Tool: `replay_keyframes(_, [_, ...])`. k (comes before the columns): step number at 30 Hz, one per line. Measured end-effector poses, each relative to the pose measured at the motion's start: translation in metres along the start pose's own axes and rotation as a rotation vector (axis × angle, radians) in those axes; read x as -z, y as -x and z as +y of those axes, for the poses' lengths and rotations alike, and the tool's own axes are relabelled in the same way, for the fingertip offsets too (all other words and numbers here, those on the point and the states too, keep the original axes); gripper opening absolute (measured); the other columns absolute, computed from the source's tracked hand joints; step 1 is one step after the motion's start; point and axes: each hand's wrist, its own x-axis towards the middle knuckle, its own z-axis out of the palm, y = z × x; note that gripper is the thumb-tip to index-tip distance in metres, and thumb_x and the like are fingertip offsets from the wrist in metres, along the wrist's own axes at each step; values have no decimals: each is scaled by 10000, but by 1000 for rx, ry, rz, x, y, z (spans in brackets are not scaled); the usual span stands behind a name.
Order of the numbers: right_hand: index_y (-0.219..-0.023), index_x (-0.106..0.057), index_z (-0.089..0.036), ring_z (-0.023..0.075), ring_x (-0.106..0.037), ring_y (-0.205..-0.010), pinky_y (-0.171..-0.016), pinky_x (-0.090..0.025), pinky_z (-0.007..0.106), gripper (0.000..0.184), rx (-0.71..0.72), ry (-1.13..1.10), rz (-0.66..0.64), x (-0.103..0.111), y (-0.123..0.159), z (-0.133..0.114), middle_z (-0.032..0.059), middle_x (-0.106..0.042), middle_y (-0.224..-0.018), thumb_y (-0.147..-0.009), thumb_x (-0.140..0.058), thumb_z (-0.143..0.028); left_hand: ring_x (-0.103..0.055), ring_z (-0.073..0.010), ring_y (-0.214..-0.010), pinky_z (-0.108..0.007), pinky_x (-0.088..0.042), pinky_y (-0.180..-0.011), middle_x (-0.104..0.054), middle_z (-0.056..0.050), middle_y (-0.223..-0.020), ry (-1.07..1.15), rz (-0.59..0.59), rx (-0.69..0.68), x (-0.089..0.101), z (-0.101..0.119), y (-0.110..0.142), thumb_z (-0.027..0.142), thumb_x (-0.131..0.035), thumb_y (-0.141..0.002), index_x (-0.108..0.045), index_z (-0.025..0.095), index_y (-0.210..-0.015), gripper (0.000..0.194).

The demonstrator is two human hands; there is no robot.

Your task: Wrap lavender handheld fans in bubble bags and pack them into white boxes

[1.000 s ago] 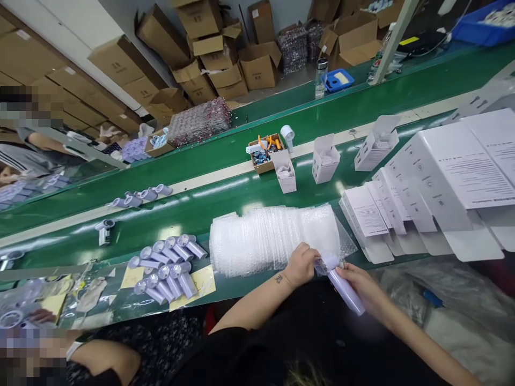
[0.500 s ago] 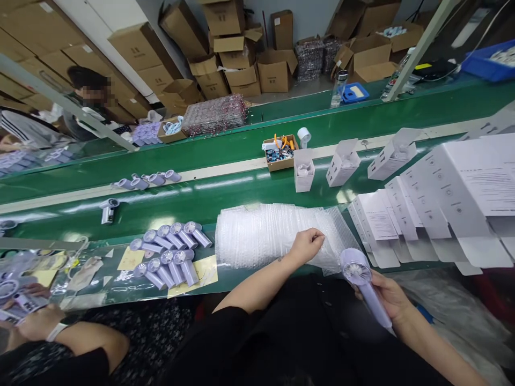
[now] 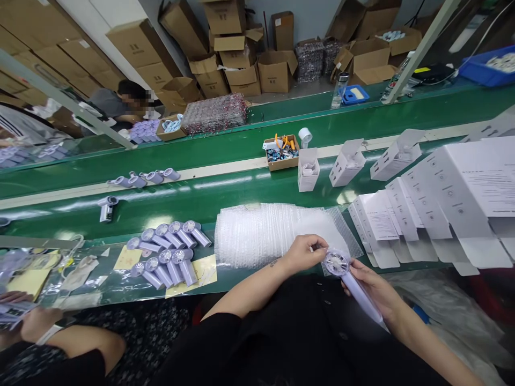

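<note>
A lavender handheld fan [image 3: 336, 262] is in my right hand [image 3: 372, 284], whose fingers wrap its handle just below the round head. The fan lies tilted, head toward the upper left, over the near edge of the stack. My left hand [image 3: 308, 253] is closed in a pinch on the edge of a bubble-wrap bag, beside the fan head; the fingertips partly cover that edge. Beneath the hand, a fanned row of clear bubble-wrap bags [image 3: 257, 236] lies on the green bench. Several lavender fans [image 3: 183, 262] rest in two rows to the left.
White printed boxes [image 3: 380, 220] lean in a row at the right. Open white boxes [image 3: 308, 171] with contents stand behind the bags, near a small carton of tools and parts [image 3: 281, 155]. A co-worker's hand [image 3: 38, 321] is at the far left. Yellow paper [image 3: 205, 271] lies under some fans.
My right hand has brought the fan left and slightly up, its head now beside my left fingers. My left hand has shifted slightly. A person across the bench has leaned right.
</note>
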Motion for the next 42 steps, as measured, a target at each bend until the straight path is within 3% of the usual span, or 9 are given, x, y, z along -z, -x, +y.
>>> replay_keyframes(5, [-1007,-577,-241,129,-613,-607,-576,-511,238,332,61,42,62,-7,2,10,-15,-665,-775,-713,-730,-262,-562,-168,-745,-304,-467,-746,-616,-63,-749,-358,17,-311,-1,-11,27,187,-470,-794,-631,177,-867,177])
replay_keyframes(12, [-1088,-535,-303,182,-657,-785,-673,-537,287,486,284,52,237,-22,-1,9,-16,-678,-980,-664,-774,-312,-545,-157,-705,-292,-468,-696,-581,-50,-698,-386,238,-392,-13,-13,15,200,-450,-847,-585,159,-838,141])
replay_keyframes(16, [-1149,-532,-321,172,-653,-811,-710,-529,277,522,244,58,222,-13,-1,12,-20,-673,-999,-681,-763,-306,-543,-179,-751,-314,-470,-700,-582,-66,-742,-497,64,-574,-16,-16,11,203,-471,-839,-583,142,-898,140])
replay_keyframes(18, [-1113,-568,-287,158,-636,-893,-787,-504,244,483,253,82,260,-8,-3,18,-19,-668,-1024,-674,-769,-296,-549,-161,-724,-288,-471,-676,-589,-52,-743,-477,0,-498,-19,-22,12,184,-462,-839,-576,149,-877,125])
replay_keyframes(22, [-1088,-574,-271,157,-595,-1014,-873,-455,232,409,387,145,268,-7,-5,18,-13,-639,-1119,-715,-732,-329,-552,-148,-714,-279,-470,-693,-597,-47,-744,-397,146,-356,-24,-22,4,175,-428,-854,-565,145,-846,141])
replay_keyframes(27, [-1113,-534,-305,176,-569,-1089,-922,-437,285,452,325,154,190,-5,-3,10,-11,-570,-1260,-709,-737,-303,-532,-183,-746,-314,-458,-717,-579,-79,-737,-575,-125,-732,-14,-12,3,196,-415,-865,-588,125,-875,187])
replay_keyframes(33, [-1148,-567,-313,193,-415,-1267,-1060,-300,328,497,312,195,154,3,-9,9,-2,-552,-1289,-687,-751,-332,-536,-152,-741,-281,-460,-707,-578,-60,-768,-403,42,-450,-15,-9,5,172,-382,-876,-545,144,-899,167])
replay_keyframes(38, [-1061,-598,-237,221,-578,-1019,-936,-421,358,460,350,298,230,5,-14,12,37,-632,-1102,-652,-774,-350,-526,-187,-769,-326,-450,-742,-571,-85,-759,-529,-278,-700,-11,-12,5,187,-407,-871,-562,141,-860,163])
replay_keyframes(42, [-1070,-544,-273,197,-577,-1006,-880,-453,322,451,442,226,275,-2,-20,15,11,-619,-1119,-679,-754,-354,-538,-159,-786,-299,-456,-753,-589,-60,-815,-324,-91,-337,-17,-24,1,175,-440,-848,-547,155,-905,123])
